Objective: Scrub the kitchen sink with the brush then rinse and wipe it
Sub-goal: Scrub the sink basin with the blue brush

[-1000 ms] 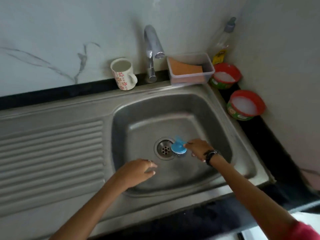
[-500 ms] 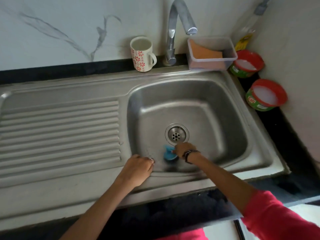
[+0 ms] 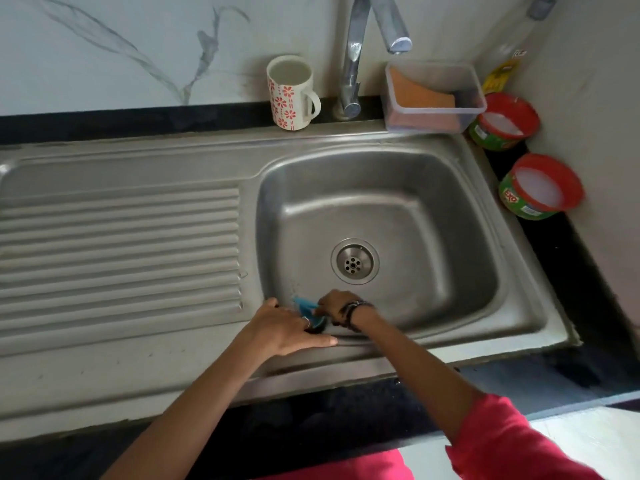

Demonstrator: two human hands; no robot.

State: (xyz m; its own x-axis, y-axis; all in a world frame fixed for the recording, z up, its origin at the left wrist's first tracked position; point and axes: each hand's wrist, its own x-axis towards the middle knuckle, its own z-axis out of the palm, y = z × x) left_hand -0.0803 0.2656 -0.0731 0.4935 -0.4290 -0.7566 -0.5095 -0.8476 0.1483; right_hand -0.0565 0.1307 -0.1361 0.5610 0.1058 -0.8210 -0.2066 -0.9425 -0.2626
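Scrub step: right hand clamped on small blue plastic brush at stainless steel sink near-left wall, left hand flat on rim; next, probably sweep right.

Two bare forearms enter from the bottom edge of the head view. The left hand carries a thin, pale metallic ring on one finger; the arm behind it is uncovered as far as the frame shows. The right hand has a dark, beaded-looking band wrapped around the wrist. A bright pink-red sleeve covers the right upper arm, ending above the elbow in a loose hem. Fabric of the same pink-red colour shows at the bottom centre.
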